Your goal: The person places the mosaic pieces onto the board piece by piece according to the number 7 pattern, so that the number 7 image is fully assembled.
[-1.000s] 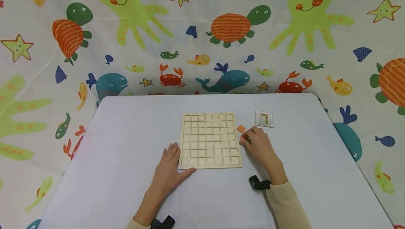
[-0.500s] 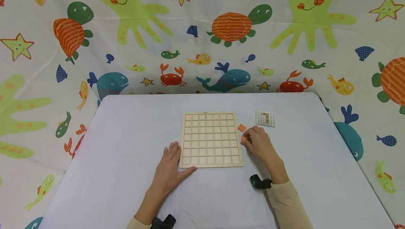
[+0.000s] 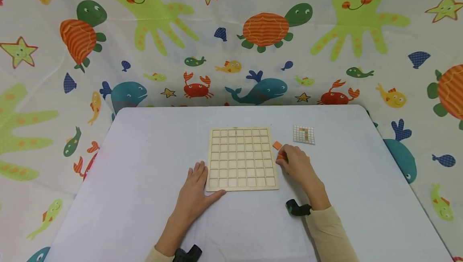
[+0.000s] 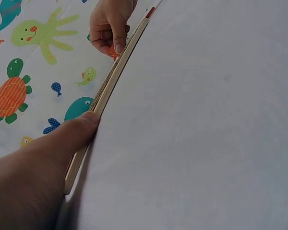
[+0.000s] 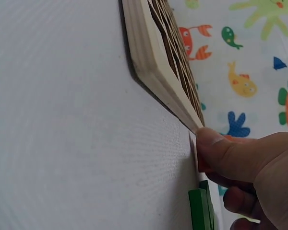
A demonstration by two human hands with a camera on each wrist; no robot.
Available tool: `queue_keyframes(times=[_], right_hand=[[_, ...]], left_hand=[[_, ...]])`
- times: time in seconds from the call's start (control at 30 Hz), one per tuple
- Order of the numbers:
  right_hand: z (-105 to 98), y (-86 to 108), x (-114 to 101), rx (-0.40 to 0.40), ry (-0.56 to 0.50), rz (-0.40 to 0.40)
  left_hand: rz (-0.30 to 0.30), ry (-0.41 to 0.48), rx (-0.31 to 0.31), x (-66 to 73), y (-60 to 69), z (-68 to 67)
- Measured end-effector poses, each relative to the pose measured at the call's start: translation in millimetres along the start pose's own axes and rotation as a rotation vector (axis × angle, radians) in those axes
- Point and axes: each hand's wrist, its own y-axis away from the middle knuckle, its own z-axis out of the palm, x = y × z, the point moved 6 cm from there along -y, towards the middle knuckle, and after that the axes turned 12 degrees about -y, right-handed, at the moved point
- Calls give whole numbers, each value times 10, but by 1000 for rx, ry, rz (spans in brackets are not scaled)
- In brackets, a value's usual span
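A square wooden grid board [image 3: 243,159] lies on the white table. My left hand [image 3: 193,191] rests at its near left corner, fingers straight along the left side and thumb [image 4: 84,127] touching the near edge. Just off the board's right side, my right hand [image 3: 298,165] pinches an orange square tile [image 5: 203,162] between thumb and fingers. Another orange tile [image 3: 277,145] lies flat on the table beyond the fingertips. Beneath the right hand stand green tiles [image 5: 199,208], seen in the right wrist view; the head view hides them behind the hand.
A small card [image 3: 304,134] with a printed grid and coloured squares lies at the back right of the table [image 3: 152,145]. A cloth [image 3: 217,13] with sea animals hangs behind. Each wrist wears a black camera, such as the right one [image 3: 297,208].
My right fingers have shifted slightly and the orange tile in them now looks more tilted. The bit of green seen by the fingers before is out of sight. The left hand stays put.
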Motion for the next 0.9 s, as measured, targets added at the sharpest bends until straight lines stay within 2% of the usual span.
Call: queue_keyframes(times=[0.47,0.9], right_hand=[[-1,-7,-59,29,-15,-61],[2,-13,-52,38,-44,-23]], left_hand=[[1,-7,10,14,5,-14],[-8,9,-7,18,7,-6]])
